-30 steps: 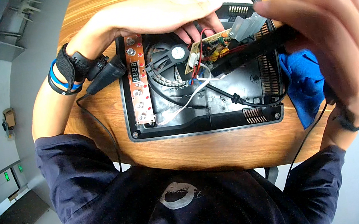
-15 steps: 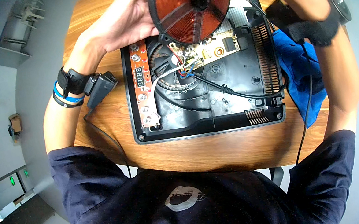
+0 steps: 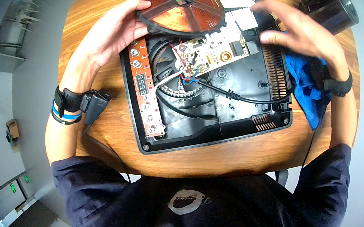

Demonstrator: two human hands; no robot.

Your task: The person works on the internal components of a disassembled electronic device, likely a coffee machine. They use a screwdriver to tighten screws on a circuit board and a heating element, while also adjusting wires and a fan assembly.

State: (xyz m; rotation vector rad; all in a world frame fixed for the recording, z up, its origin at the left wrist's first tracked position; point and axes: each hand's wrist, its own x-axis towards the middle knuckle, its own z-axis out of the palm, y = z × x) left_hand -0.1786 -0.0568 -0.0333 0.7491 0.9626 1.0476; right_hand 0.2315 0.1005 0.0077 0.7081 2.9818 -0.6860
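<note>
My left hand (image 3: 116, 30) grips the left rim of a round copper induction coil (image 3: 198, 12), thumb on top. The coil is tilted above the opened black housing (image 3: 224, 133) of an induction cooker. Under it lie a pale power circuit board (image 3: 222, 54) with a ring-shaped part and wires, and a fan (image 3: 168, 77), partly covered. An orange control board (image 3: 146, 105) with a digit display runs down the housing's left side. My right hand (image 3: 300, 28) hovers by the housing's right edge near a white finned heat sink (image 3: 242, 19), fingers apart, nothing in them.
A blue cloth (image 3: 305, 88) lies on the wooden table (image 3: 108, 159) right of the housing. Behind it stands a dark cylindrical object (image 3: 329, 7). A black power cord (image 3: 256, 97) crosses the housing. Cables run down from both wrists.
My right hand has come off the coil and moved right and nearer. The coil has shifted left and lies flatter in my left hand. The housing sits slightly nearer.
</note>
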